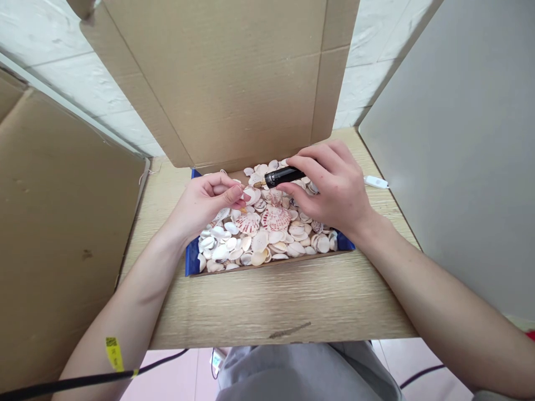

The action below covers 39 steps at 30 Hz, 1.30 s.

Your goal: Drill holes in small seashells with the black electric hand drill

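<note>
A shallow cardboard box (267, 264) with a blue lining sits on the wooden table (276, 303), filled with several white and pink-striped seashells (261, 231). My left hand (209, 200) hovers over the left part of the box, its fingers pinched on a small shell (249, 195). My right hand (334, 186) is over the right part and grips a black pen-like tool (284, 176), held level with its metal tip pointing left at that shell. The tip lies just short of my left fingertips.
The box's lid (221, 78) stands upright behind the shells. A large cardboard sheet (54, 234) leans at the left, and a grey panel (460, 145) stands at the right. A white cable with a switch (376, 181) lies by the panel. A black cable (83, 381) crosses below my left forearm.
</note>
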{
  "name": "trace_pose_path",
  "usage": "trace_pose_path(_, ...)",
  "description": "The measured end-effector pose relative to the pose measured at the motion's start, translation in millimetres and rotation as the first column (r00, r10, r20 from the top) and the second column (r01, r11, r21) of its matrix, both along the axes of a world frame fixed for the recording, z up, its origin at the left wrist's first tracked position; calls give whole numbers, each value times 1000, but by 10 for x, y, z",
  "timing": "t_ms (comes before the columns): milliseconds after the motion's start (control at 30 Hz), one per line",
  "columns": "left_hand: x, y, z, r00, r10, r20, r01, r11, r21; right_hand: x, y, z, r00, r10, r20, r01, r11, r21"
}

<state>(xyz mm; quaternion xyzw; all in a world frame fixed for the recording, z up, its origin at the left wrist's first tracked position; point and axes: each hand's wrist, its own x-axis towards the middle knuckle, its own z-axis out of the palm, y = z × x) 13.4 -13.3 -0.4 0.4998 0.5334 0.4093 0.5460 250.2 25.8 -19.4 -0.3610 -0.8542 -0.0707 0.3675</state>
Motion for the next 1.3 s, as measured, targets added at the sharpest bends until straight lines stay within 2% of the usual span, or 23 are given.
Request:
trace_pose_path(100, 4, -4, 0, 1000, 2, -8, -2, 1000, -12, -6, 4, -16, 999, -15, 33, 16, 999, -31)
trace_pose_path(333, 17, -7, 8, 998, 31, -51, -30, 999, 31, -16, -43, -28, 984, -49, 171, 85, 974, -211)
trace_pose_path(467, 22, -7, 12, 999, 26, -38, -25, 999, 29, -11, -47, -1, 988, -47, 148, 68, 988, -138)
trace_pose_path(667, 15, -3, 12, 999, 51, -19, -50, 997, 51, 7, -3, 12, 994, 63, 92, -61, 998, -18)
trace_pose_path(967, 35, -17, 33, 999, 15, -52, -15, 1000, 3, 3, 3, -17, 999, -3, 33, -4, 981, 196)
trace_pose_path(1133, 32, -16, 39, 996, 16, -87, -18, 1000, -13, -3, 9, -19, 1000, -8, 11, 6, 983, 183)
trace_pose_path(1300, 25, -19, 38, 993, 17, -117, -16, 1000, 4, -6, 28, -33, 998, -43, 50, 39, 997, 73)
